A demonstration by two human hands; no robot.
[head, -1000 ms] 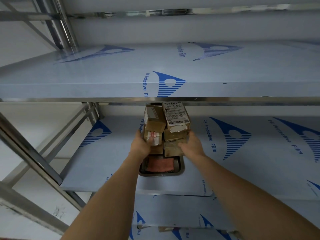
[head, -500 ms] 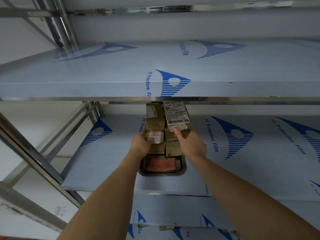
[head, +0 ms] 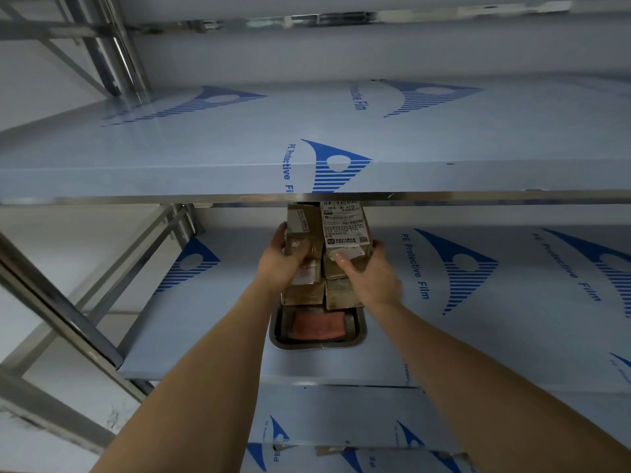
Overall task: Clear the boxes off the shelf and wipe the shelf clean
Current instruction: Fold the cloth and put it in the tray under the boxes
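Because the brown cardboard boxes (head: 321, 257) stand stacked on the film-covered steel shelf (head: 478, 336), we clamp them between our left hand (head: 278, 264) and right hand (head: 372, 278), each grip curled round an upper box. That should lift the stack whole, clear of the metal tray (head: 356, 337) with its pink cloth (head: 319, 326), judged ready for wiping

We are looking at a shelf (head: 211, 322) wrapped in smooth, faintly glossy pale-blue plastic film with blue printing, its front edge showing as bright polished metal. The rack's uprights (head: 58, 322) are gleaming as bare steel. The boxes (head: 307, 291) are showing matt brown cardboard, some sealed with shiny tape, and one is carrying a white paper label (head: 343, 227). Below them a dull metal tray (head: 358, 336) is holding a pinkish cloth (head: 319, 326) of coarse, woven look.
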